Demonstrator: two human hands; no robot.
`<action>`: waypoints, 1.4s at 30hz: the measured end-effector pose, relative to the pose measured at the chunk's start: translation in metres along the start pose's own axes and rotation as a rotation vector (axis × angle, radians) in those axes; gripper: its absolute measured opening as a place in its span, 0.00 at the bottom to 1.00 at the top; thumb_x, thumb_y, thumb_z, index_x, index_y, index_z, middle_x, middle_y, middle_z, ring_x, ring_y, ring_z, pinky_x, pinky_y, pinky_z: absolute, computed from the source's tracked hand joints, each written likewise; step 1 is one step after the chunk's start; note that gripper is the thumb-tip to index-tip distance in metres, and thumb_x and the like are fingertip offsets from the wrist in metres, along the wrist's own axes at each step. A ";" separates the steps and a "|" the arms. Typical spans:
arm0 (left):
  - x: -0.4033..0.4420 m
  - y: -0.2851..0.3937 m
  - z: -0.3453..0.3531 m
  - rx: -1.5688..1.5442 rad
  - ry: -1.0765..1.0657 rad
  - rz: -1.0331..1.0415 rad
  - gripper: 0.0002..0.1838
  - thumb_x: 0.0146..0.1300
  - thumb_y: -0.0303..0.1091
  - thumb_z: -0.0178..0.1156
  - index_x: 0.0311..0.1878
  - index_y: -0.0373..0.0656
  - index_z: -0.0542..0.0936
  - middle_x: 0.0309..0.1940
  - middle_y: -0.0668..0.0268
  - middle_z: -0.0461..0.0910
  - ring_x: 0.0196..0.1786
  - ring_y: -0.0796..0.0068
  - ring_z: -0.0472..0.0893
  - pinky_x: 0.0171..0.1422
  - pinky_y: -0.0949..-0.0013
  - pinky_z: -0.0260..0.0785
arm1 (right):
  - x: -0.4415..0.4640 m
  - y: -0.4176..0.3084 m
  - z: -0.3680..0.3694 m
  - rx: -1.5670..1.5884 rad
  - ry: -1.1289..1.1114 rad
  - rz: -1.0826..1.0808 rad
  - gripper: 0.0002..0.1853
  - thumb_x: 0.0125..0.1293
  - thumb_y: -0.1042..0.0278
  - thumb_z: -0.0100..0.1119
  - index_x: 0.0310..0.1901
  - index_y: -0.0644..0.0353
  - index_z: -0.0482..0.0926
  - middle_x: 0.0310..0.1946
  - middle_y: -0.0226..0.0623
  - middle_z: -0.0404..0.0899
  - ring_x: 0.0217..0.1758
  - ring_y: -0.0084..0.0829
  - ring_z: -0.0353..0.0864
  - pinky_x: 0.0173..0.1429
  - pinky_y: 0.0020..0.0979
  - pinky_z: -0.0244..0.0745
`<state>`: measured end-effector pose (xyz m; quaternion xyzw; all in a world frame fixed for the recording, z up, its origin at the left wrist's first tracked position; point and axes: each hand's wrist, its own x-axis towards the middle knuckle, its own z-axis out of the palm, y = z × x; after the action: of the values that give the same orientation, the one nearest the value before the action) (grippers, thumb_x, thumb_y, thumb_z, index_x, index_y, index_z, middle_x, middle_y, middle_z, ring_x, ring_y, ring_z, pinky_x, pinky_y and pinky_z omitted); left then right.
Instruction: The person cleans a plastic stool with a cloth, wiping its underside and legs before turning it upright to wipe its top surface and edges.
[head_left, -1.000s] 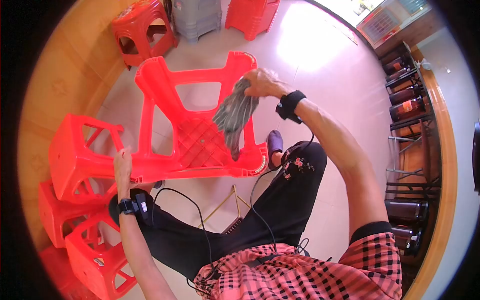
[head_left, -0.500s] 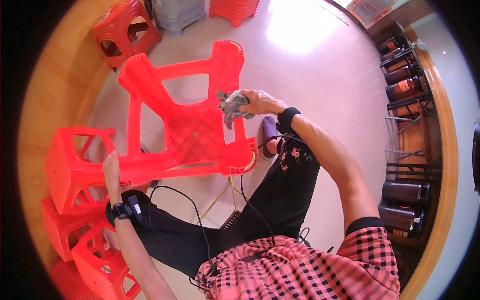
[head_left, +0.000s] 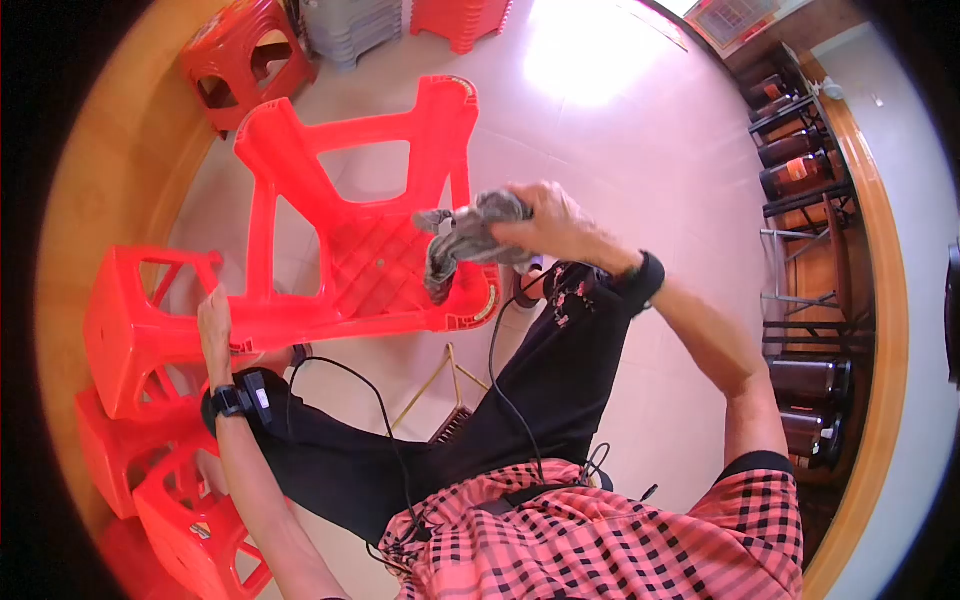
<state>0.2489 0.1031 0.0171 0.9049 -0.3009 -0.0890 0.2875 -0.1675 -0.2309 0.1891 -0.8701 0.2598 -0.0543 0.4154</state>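
Note:
A red plastic stool (head_left: pixel 375 262) is turned with its underside and legs facing me. My left hand (head_left: pixel 215 325) grips the end of one of its legs at the lower left, fingers wrapped round it. A crumpled grey cloth (head_left: pixel 470 238) is in my right hand (head_left: pixel 550 222), closed round its upper part. The cloth hangs over the stool's right side, near the lower right leg; whether it touches the plastic is unclear.
More red stools (head_left: pixel 130 335) lie at the left. Another red stool (head_left: pixel 248 65), grey stacked stools (head_left: pixel 352 28) and a red stack (head_left: pixel 460 22) stand at the back. Dark jars (head_left: pixel 810 378) line a rack at the right. A brush-like object (head_left: pixel 452 424) lies between my legs.
My right hand has moved down and to the right with the cloth, which has bunched up. The stool has shifted slightly left and up in view, still held by my left hand.

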 end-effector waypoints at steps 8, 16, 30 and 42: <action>-0.006 0.016 -0.007 -0.004 0.005 -0.088 0.28 0.69 0.50 0.41 0.38 0.27 0.73 0.31 0.36 0.71 0.34 0.47 0.74 0.41 0.51 0.63 | -0.063 0.002 0.075 -0.269 0.293 -0.109 0.21 0.50 0.63 0.70 0.43 0.60 0.73 0.30 0.49 0.80 0.33 0.51 0.83 0.36 0.44 0.77; 0.001 0.015 -0.005 0.016 0.045 -0.072 0.27 0.68 0.50 0.41 0.39 0.30 0.76 0.35 0.38 0.75 0.42 0.40 0.76 0.45 0.48 0.64 | -0.087 -0.028 0.096 -0.330 0.223 -0.235 0.22 0.48 0.62 0.73 0.43 0.57 0.75 0.35 0.43 0.80 0.34 0.45 0.83 0.34 0.39 0.78; -0.002 0.037 0.004 0.205 -0.007 -0.062 0.28 0.68 0.52 0.39 0.39 0.37 0.81 0.37 0.41 0.78 0.44 0.40 0.79 0.45 0.44 0.67 | -0.062 -0.068 0.173 0.007 0.156 -0.304 0.23 0.49 0.67 0.72 0.46 0.58 0.74 0.37 0.46 0.81 0.39 0.47 0.83 0.41 0.40 0.78; -0.023 0.073 -0.005 -0.124 0.066 -0.202 0.32 0.65 0.59 0.48 0.38 0.31 0.78 0.27 0.46 0.78 0.35 0.51 0.80 0.43 0.55 0.69 | -0.035 -0.106 0.182 0.751 -0.031 -0.013 0.19 0.56 0.77 0.62 0.51 0.65 0.73 0.41 0.32 0.80 0.44 0.20 0.76 0.49 0.27 0.74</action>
<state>0.1959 0.0720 0.0630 0.9135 -0.1925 -0.1063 0.3424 -0.0979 -0.0325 0.1546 -0.6596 0.2100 -0.1350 0.7090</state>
